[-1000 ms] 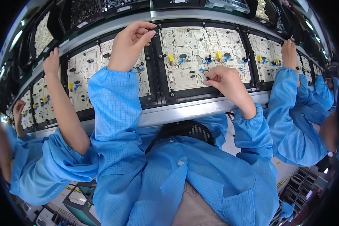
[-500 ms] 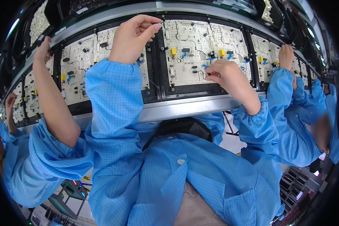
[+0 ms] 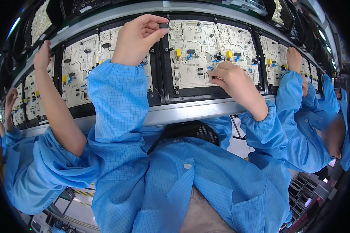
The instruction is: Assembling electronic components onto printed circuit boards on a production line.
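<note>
My left hand (image 3: 138, 38) is over the upper left corner of a cream circuit board (image 3: 188, 80). Between its thumb and index finger it pinches a small dark rectangular electronic component (image 3: 164, 25). Lower on the same board, my right hand (image 3: 232, 77) has its thumb and fingers pressed together close to the surface. Whatever lies between those fingertips is hidden or too small to name. Near the right hand sit a yellow block component (image 3: 229, 54), small black cylinders (image 3: 200, 69) and blue parts. A black frame (image 3: 168, 73) surrounds the board.
A silver rail (image 3: 182, 110) runs along the near side. Another circuit board (image 3: 79, 64) lies left, partly behind my left arm, and a further board (image 3: 270, 54) lies right. Co-workers' hands (image 3: 42, 58) (image 3: 294, 59) work on both sides. Dark bins (image 3: 249, 6) stand beyond the far rail.
The dark component in my left hand now shows more plainly between the fingertips. My right hand has shifted slightly left, still low on the board. The co-worker's arm at left has moved slightly.
</note>
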Motion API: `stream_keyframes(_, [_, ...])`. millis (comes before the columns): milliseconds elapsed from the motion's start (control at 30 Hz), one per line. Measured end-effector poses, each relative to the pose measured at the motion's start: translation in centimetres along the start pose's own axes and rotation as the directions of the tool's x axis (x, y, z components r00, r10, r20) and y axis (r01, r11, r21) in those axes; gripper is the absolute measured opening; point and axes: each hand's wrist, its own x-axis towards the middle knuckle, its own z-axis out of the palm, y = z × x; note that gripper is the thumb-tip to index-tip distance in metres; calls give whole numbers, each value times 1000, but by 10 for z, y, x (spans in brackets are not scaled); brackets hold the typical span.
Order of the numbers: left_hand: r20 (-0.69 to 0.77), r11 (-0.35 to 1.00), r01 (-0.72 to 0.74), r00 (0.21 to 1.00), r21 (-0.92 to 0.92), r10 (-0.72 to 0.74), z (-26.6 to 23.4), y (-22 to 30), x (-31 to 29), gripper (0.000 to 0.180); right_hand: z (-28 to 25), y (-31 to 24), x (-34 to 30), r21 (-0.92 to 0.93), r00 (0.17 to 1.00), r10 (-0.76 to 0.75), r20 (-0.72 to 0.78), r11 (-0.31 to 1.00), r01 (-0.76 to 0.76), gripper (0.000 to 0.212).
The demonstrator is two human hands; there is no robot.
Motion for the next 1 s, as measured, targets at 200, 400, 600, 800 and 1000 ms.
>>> stream_keyframes(200, [41,996,3,999,88,-7,2,-2,2,22,15,-2,-13,51,987,9,-160,999,-1,18])
stream_keyframes(400, [161,963,83,979,258,-128,7,0,-1,23,31,-6,-21,95,948,108,-300,992,-83,19])
stream_keyframes(600, [185,886,80,966,457,-182,14,3,-5,21,37,-7,-25,131,917,122,-380,988,-77,21])
stream_keyframes(800, [221,866,86,950,492,-220,21,7,-12,20,45,-4,-26,137,890,125,-439,988,-72,20])
stream_keyframes(1000, [175,850,104,959,517,-223,30,-1,-13,18,47,-7,-25,129,864,119,-489,990,-63,16])
